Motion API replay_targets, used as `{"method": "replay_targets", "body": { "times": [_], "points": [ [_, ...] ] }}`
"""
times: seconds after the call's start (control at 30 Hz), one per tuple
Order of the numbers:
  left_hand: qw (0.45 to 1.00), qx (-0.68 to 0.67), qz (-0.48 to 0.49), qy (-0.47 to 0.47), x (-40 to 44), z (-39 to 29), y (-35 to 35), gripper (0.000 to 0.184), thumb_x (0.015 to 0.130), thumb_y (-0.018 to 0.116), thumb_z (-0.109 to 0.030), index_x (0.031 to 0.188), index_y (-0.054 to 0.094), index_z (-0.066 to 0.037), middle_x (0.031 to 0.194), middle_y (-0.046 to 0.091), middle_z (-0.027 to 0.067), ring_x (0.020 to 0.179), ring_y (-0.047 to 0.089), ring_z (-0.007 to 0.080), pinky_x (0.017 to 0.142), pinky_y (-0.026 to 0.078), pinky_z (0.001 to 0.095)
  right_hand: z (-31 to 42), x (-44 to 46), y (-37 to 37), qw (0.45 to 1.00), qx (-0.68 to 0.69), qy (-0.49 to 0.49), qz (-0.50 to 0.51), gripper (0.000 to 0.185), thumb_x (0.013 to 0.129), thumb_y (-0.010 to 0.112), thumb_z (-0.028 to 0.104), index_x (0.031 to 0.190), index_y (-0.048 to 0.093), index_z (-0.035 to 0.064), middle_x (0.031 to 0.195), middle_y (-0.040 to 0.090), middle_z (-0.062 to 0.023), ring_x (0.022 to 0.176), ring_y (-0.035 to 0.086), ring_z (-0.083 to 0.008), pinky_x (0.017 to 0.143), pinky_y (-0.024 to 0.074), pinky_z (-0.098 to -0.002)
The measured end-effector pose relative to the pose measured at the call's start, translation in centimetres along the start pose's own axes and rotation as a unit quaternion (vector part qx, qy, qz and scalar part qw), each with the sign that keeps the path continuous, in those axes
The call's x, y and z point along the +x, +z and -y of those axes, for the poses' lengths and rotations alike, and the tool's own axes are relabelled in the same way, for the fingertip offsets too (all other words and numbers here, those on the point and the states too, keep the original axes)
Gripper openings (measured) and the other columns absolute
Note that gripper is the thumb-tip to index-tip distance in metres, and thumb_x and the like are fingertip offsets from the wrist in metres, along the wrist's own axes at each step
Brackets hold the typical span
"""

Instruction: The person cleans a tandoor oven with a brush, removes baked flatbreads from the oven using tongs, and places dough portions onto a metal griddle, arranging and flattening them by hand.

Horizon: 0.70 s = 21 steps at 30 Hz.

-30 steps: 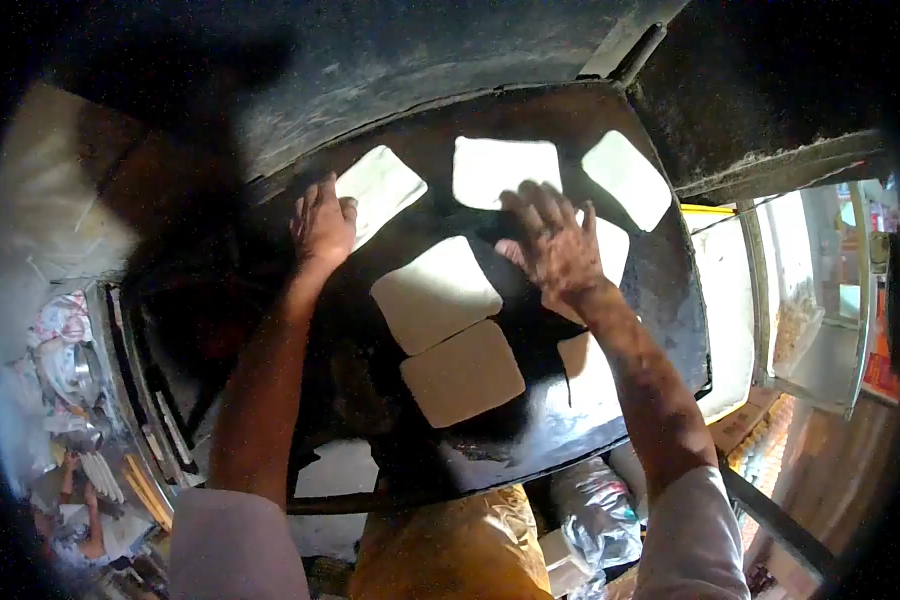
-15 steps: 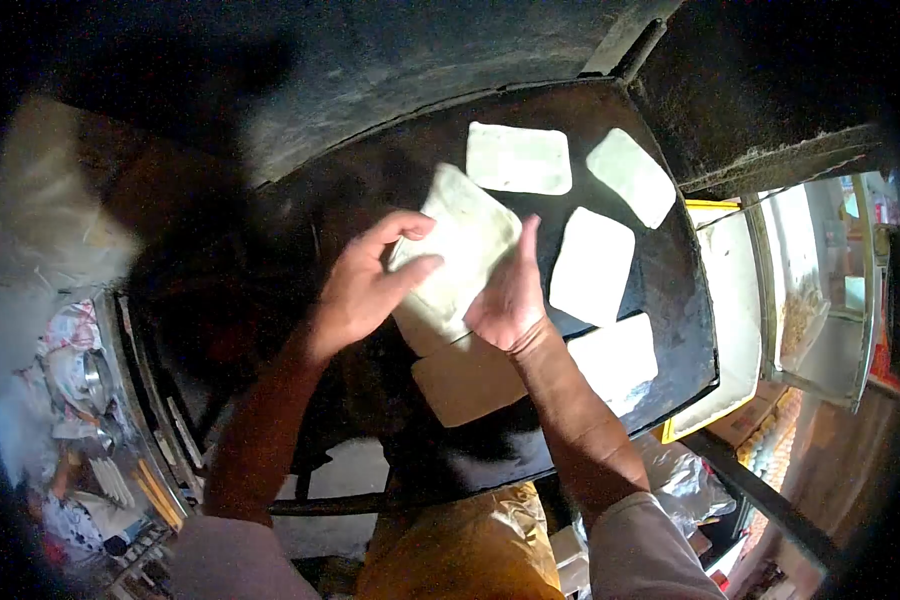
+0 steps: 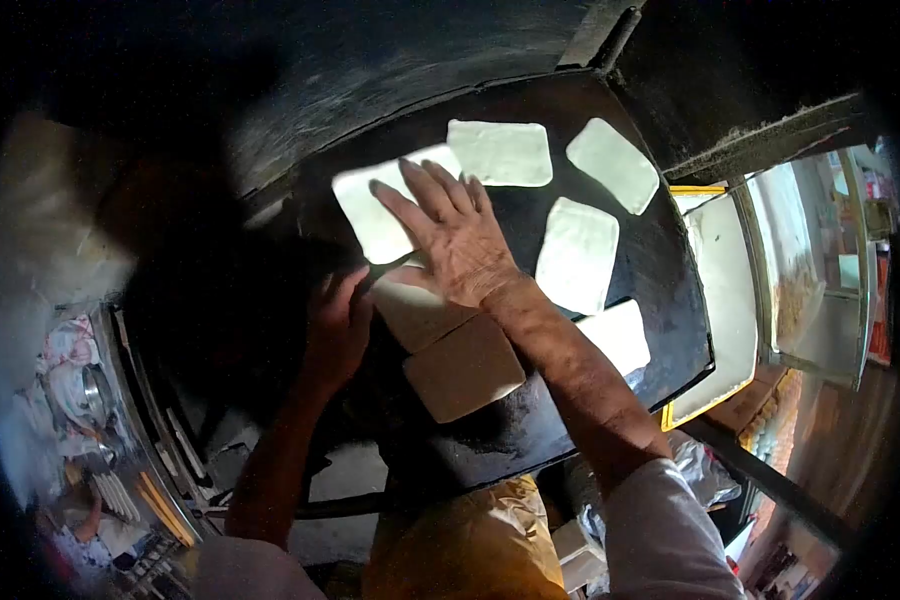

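Observation:
My right hand [image 3: 460,240] lies spread over a flat, pale rectangular piece of dough [image 3: 365,210] on a dark griddle-like plate [image 3: 510,435]. Its fingers cover the right part of that piece. In shadow, my left hand [image 3: 340,320] hovers just below the piece's lower corner, fingers loosely apart and holding nothing visible. Nearer to me, two shaded dough pieces [image 3: 463,370] lie edge to edge, one partly under my right hand. Further dough pieces lie to the right: one at the back [image 3: 500,153], another near the back corner [image 3: 613,165], and others below [image 3: 577,255].
A dark wall [image 3: 400,70] rises behind the plate. At right stands a pale, yellow-edged tray [image 3: 725,300] beside a glass-sided case [image 3: 810,270]. Below left are a metal pot [image 3: 92,390] and several sticks. A yellow-brown apron [image 3: 470,545] is at the front.
The dough piece held between both hands now lies at the back left of the plate. My right hand has moved left onto it, spread flat; my left hand has let go and dropped lower.

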<state>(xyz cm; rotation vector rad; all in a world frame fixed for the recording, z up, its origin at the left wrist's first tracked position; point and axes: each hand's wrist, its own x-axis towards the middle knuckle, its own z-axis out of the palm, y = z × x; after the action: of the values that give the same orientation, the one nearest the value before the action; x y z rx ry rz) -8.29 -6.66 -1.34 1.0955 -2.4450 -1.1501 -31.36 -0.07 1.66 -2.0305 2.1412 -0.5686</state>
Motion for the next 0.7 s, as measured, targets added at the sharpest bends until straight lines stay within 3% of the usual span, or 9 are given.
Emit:
{"method": "replay_targets", "body": {
  "times": [0.03, 0.07, 0.2, 0.3, 0.33, 0.37, 0.47, 0.63, 0.7],
  "points": [
    [0.997, 0.073, -0.007, 0.035, 0.1, -0.1, 0.0, 0.040, 0.103, 0.049, -0.031, 0.133, 0.058, -0.006, 0.131, 0.059, 0.0199, 0.120, 0.055, 0.0400, 0.104, 0.043, 0.0468, -1.0, -1.4, 1.4, 0.998, -0.066, 0.022, -0.008, 0.086, 0.088, 0.065, 0.060, 0.156, 0.032, 0.0217, 0.158, 0.030, -0.0182, 0.147, 0.027, -0.0371, 0.118, 0.0266, -0.0601],
    [0.987, 0.144, -0.016, 0.067, 0.1, -0.2, 0.1, 0.049, 0.105, 0.045, -0.042, 0.138, 0.054, -0.008, 0.139, 0.055, 0.0195, 0.127, 0.052, 0.0395, 0.108, 0.041, 0.0478, -1.7, -2.7, 0.9, 0.997, -0.038, 0.063, -0.020, 0.085, 0.088, 0.066, 0.058, 0.156, 0.033, 0.0192, 0.154, 0.034, -0.0194, 0.144, 0.032, -0.0380, 0.117, 0.0260, -0.0613],
    [0.953, 0.248, 0.050, 0.168, 0.5, -1.9, 1.6, 0.060, 0.100, 0.049, -0.050, 0.145, 0.050, -0.011, 0.151, 0.043, 0.0172, 0.137, 0.043, 0.0407, 0.112, 0.034, 0.0565, -5.2, -9.8, -2.7, 0.985, -0.040, 0.163, -0.043, 0.074, 0.092, 0.063, 0.054, 0.148, 0.046, 0.0089, 0.141, 0.048, -0.0223, 0.134, 0.044, -0.0388, 0.113, 0.0262, -0.0640],
    [0.954, 0.242, 0.044, 0.169, 0.9, -2.9, 3.6, 0.062, 0.097, 0.053, -0.051, 0.146, 0.049, -0.012, 0.154, 0.040, 0.0168, 0.144, 0.035, 0.0409, 0.115, 0.025, 0.0648, -6.8, -15.1, -3.0, 0.979, -0.119, 0.163, -0.017, 0.072, 0.094, 0.056, 0.060, 0.144, 0.050, 0.0081, 0.140, 0.050, -0.0225, 0.131, 0.047, -0.0387, 0.112, 0.0253, -0.0656],
    [0.965, 0.239, 0.060, 0.091, 1.7, -2.8, 4.4, 0.074, 0.092, 0.059, -0.054, 0.151, 0.043, -0.012, 0.159, 0.032, 0.0165, 0.149, 0.026, 0.0395, 0.116, 0.017, 0.0687, -7.2, -16.2, -2.9, 0.967, -0.156, 0.190, 0.062, 0.079, 0.093, 0.052, 0.066, 0.147, 0.047, 0.0080, 0.145, 0.046, -0.0208, 0.135, 0.043, -0.0389, 0.112, 0.0241, -0.0677],
    [0.964, 0.254, 0.068, 0.043, 2.7, -2.7, 4.6, 0.083, 0.089, 0.063, -0.055, 0.154, 0.036, -0.011, 0.163, 0.026, 0.0149, 0.151, 0.020, 0.0384, 0.117, 0.015, 0.0673, -7.2, -16.3, -2.7, 0.967, -0.149, 0.198, 0.049, 0.085, 0.091, 0.053, 0.069, 0.149, 0.043, 0.0081, 0.149, 0.043, -0.0193, 0.138, 0.039, -0.0388, 0.111, 0.0234, -0.0690],
    [0.953, 0.296, 0.051, 0.036, 4.5, -2.6, 3.9, 0.090, 0.087, 0.068, -0.055, 0.156, 0.032, -0.009, 0.164, 0.024, 0.0129, 0.152, 0.018, 0.0375, 0.117, 0.014, 0.0676, -6.9, -14.5, -2.5, 0.956, -0.126, 0.263, 0.037, 0.089, 0.089, 0.052, 0.072, 0.150, 0.042, 0.0082, 0.152, 0.040, -0.0185, 0.140, 0.036, -0.0388, 0.112, 0.0231, -0.0674],
    [0.960, 0.275, 0.014, 0.041, 4.4, -1.8, 4.0, 0.070, 0.095, 0.062, -0.041, 0.155, 0.037, -0.016, 0.162, 0.029, 0.0113, 0.150, 0.023, 0.0378, 0.117, 0.017, 0.0650, -8.1, -13.7, -3.0, 0.949, -0.173, 0.258, 0.058, 0.090, 0.089, 0.046, 0.076, 0.146, 0.047, 0.0056, 0.145, 0.044, -0.0190, 0.131, 0.042, -0.0367, 0.110, 0.0289, -0.0614],
    [0.956, 0.291, 0.029, 0.029, 3.7, -1.2, 3.7, 0.061, 0.097, 0.059, -0.037, 0.152, 0.042, -0.019, 0.162, 0.032, 0.0094, 0.150, 0.024, 0.0378, 0.118, 0.017, 0.0644, -8.2, -14.4, -4.0, 0.937, -0.159, 0.287, 0.116, 0.092, 0.089, 0.046, 0.076, 0.143, 0.050, 0.0025, 0.141, 0.046, -0.0190, 0.130, 0.043, -0.0355, 0.109, 0.0299, -0.0597]
  ]
}}
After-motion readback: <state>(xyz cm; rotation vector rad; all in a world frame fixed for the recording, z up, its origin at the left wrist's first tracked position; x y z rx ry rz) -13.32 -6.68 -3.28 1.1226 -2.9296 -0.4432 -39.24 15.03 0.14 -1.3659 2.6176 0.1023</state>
